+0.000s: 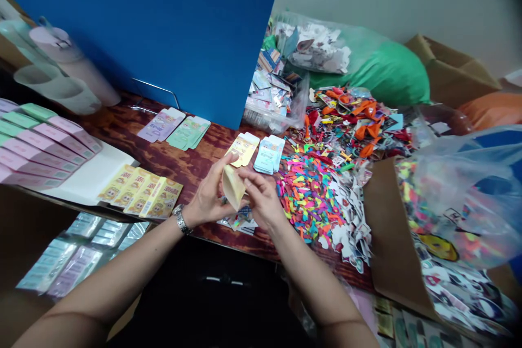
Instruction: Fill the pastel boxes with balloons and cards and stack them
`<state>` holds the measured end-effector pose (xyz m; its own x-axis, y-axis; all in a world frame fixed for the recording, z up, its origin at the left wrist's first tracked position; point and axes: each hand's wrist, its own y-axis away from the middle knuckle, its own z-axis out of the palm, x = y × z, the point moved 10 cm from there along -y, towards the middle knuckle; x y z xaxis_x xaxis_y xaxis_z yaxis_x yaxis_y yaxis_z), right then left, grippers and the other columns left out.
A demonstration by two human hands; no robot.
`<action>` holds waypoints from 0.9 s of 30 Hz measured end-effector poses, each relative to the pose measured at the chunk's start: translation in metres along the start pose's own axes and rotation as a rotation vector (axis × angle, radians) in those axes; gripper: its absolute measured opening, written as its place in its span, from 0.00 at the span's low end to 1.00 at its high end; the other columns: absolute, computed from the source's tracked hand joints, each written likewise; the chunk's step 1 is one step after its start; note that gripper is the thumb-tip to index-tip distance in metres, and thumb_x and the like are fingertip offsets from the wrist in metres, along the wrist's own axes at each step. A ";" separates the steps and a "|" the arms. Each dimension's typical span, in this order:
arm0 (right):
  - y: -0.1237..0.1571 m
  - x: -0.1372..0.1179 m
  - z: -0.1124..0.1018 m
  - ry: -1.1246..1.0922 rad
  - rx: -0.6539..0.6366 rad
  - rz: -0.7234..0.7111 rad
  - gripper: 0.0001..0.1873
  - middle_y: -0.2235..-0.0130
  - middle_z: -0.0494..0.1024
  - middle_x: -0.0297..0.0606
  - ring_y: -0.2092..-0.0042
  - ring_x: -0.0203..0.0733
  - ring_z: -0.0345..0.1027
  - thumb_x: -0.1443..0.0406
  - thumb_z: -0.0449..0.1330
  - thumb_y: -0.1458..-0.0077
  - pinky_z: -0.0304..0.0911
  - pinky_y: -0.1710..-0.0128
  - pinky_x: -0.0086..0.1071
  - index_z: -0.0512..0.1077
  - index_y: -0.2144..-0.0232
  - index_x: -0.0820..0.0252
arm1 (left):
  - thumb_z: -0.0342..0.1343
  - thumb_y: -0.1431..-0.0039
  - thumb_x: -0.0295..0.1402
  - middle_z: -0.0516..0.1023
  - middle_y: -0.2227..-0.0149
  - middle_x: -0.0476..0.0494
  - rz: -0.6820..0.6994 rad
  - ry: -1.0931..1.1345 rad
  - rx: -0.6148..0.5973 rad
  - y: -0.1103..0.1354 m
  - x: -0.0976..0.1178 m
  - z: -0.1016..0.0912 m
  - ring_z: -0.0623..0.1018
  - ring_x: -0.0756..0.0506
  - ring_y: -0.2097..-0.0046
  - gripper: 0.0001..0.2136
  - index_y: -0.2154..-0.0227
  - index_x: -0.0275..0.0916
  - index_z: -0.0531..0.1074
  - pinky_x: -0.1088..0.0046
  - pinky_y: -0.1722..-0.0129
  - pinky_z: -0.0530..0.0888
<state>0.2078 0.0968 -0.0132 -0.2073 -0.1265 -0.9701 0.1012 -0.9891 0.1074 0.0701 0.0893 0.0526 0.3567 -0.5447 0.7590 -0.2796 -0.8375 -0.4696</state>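
Observation:
My left hand [207, 189] grips a small pale yellow paper box [234, 187] by its side, and the open mouth faces me. The fingers of my right hand [261, 196] are closed at the box's right edge; whether they also pinch something small is hidden. Just beyond my hands lie a stack of flat yellow boxes [246, 148] and a stack of flat blue boxes [267, 155]. Beneath the hands, partly covered, are some small printed pieces [240, 220] on the table. To the left, several filled yellow boxes [141, 191] stand side by side in a white tray [110, 160].
Flat purple boxes [161, 124] and green boxes [188, 132] lie near a wire stand [155, 89]. Colourful small balloons [310, 196] and white cut-outs [353, 217] heap up on the right, beside a cardboard box [391, 239]. A tumbler [73, 60] stands far left; a blue panel [163, 22] rises behind.

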 end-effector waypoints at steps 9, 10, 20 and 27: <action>0.018 0.043 -0.017 1.478 -0.433 -0.221 0.39 0.43 0.71 0.48 0.41 0.58 0.60 0.60 0.68 0.49 0.64 0.43 0.49 0.61 0.37 0.58 | 0.63 0.47 0.40 0.62 0.40 0.31 -0.204 -0.029 -0.042 0.007 -0.027 -0.005 0.67 0.34 0.39 0.41 0.35 0.37 0.48 0.54 0.41 0.68; 0.018 0.045 -0.017 1.508 -0.435 -0.228 0.39 0.44 0.72 0.47 0.42 0.57 0.61 0.60 0.67 0.48 0.64 0.44 0.48 0.60 0.36 0.58 | 0.63 0.48 0.41 0.62 0.40 0.31 -0.206 -0.023 -0.051 0.008 -0.029 -0.003 0.67 0.34 0.39 0.41 0.35 0.37 0.48 0.54 0.40 0.67; 0.022 -0.040 -0.031 1.109 -0.115 -0.482 0.14 0.57 0.76 0.42 0.54 0.43 0.71 0.69 0.52 0.36 0.69 0.54 0.37 0.74 0.53 0.56 | 0.63 0.50 0.37 0.68 0.47 0.37 -0.209 -0.221 -0.034 0.014 -0.039 -0.008 0.70 0.38 0.46 0.35 0.39 0.38 0.56 0.59 0.46 0.70; 0.029 -0.116 -0.022 1.076 -0.074 -0.626 0.14 0.61 0.75 0.38 0.59 0.40 0.70 0.70 0.53 0.36 0.67 0.59 0.33 0.74 0.53 0.54 | 0.59 0.45 0.37 0.72 0.53 0.36 -0.074 -0.514 -0.127 0.015 -0.026 0.008 0.71 0.37 0.52 0.27 0.44 0.35 0.62 0.59 0.53 0.72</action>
<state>0.2558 0.0842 0.0973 0.6581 0.5251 -0.5396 0.3342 -0.8459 -0.4156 0.0637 0.0910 0.0220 0.7613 -0.4627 0.4542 -0.3314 -0.8798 -0.3407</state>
